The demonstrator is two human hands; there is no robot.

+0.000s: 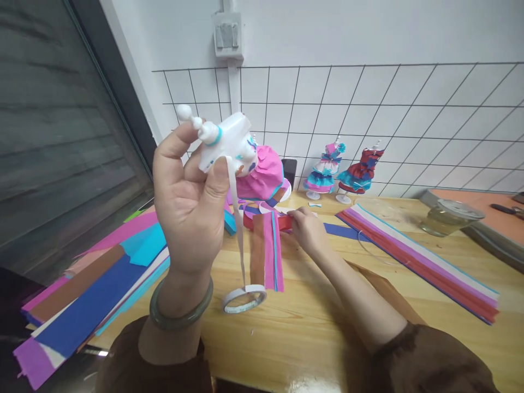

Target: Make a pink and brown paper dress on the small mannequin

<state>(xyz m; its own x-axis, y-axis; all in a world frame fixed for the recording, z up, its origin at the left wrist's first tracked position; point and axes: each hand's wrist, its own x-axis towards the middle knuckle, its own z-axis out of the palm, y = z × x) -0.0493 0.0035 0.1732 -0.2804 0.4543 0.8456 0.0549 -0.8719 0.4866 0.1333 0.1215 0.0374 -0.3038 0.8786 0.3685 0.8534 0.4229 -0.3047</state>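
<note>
My left hand (192, 191) is raised, its fingers and thumb closed around a small white mannequin (231, 139) tilted on its side. Its bodice has coloured patches, and a pink skirt (266, 172) shows beyond it. From under my left thumb a narrow strip of tape (238, 224) runs down to a white tape roll (229, 308) hanging low over the table. My right hand (307, 226) is down among paper pieces, thumb and fingers pinched together. What lies between those fingertips is too small to make out. A red paper piece (283, 223) and pink and brown strips (270, 256) lie beside it.
Long coloured paper strips (98, 284) spread at left, with another striped bundle (426, 262) at right. Two dressed mannequins, one pink and blue (325, 169), one red (364, 169), stand by the wire grid (298, 103). A clear container (450, 217) sits near an orange-topped surface (491, 210).
</note>
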